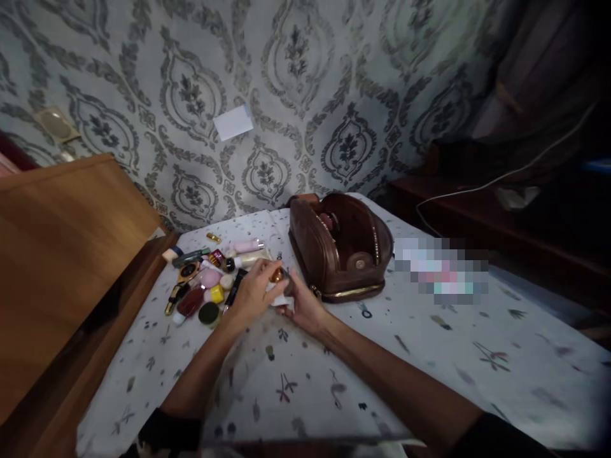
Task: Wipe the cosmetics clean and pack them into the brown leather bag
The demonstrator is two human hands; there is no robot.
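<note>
Item 1: small copper-topped item (277,275), exact type unclear; ctr. of frame, off the surface, betw. both hands.
L. hand (252,289): fingers curled over item 1, grasping it from frame L.
R. hand (305,305): grasping same item from frame R; finger detail partly hidden.
White piece (280,298), poss. tissue or wipe: betw. hands, just under item 1.
Brown bag (312,238): ctr.-R., just beyond R. hand; upright, unzipped, top gaping; reddish obj. inside.
Cosmetics, loose group, L. of ctr., next to L. hand: pink sponge (210,278); yellow-capped pc. (217,293); dark-lidded jar (209,314), lower edge of group; black tube (235,289), nearest L. hand; dark-red bottle (191,300); pink tube (245,245), upper edge of group.
Patterned cloth (286,413): white, under all, ctr. to btm.
Wood panel (52,254): far L.
</note>
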